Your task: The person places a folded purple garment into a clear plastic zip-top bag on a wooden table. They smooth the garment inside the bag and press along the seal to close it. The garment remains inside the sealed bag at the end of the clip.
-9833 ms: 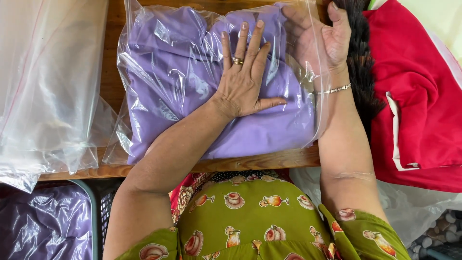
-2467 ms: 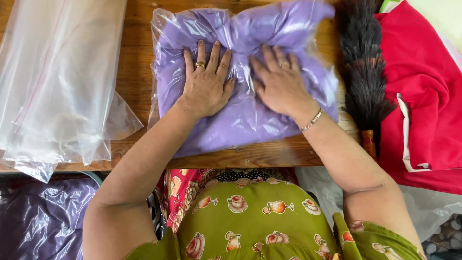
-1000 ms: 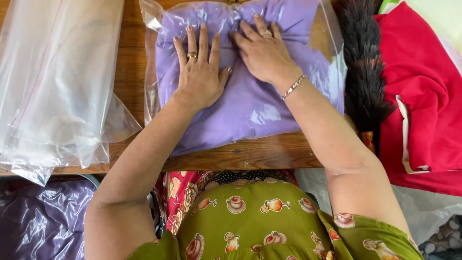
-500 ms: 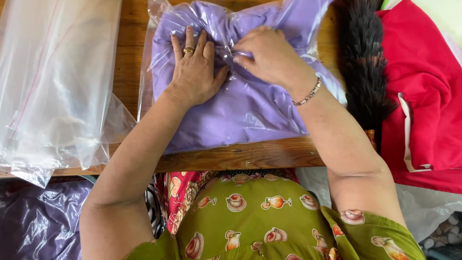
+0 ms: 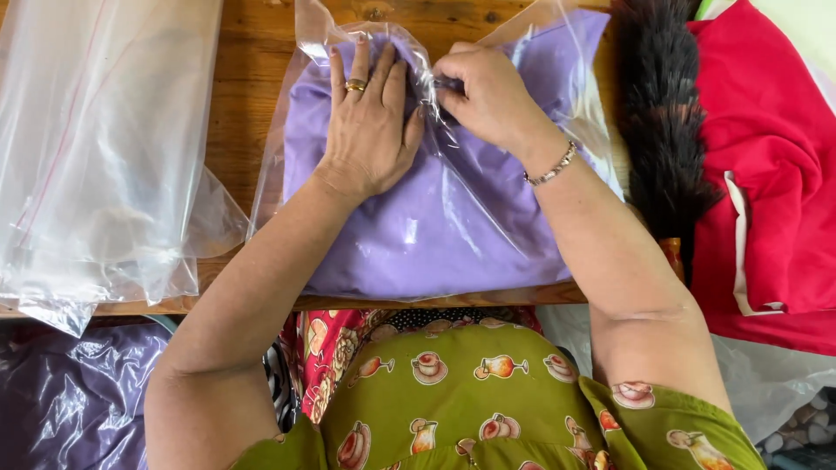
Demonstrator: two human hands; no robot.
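Note:
A folded purple garment sits inside a clear plastic bag (image 5: 453, 235) on a wooden table (image 5: 244, 96). My left hand (image 5: 370, 122), wearing a gold ring, lies flat with fingers spread on the bag's upper left part, pressing it down. Just to its right, my right hand (image 5: 488, 96), with a thin bracelet at the wrist, is closed, pinching a fold of the bag's plastic near the top. The plastic bunches and wrinkles between the two hands.
A stack of empty clear plastic bags (image 5: 96, 148) lies at the table's left. A dark feather duster (image 5: 666, 130) lies right of the bagged garment, with red cloth (image 5: 775, 174) beyond it. More bagged purple cloth (image 5: 70, 400) sits below the table's front edge, at lower left.
Both hands slid from flat on the bag's middle up toward its top. My right hand curled from flat into a pinch on the plastic; the left stayed pressed flat.

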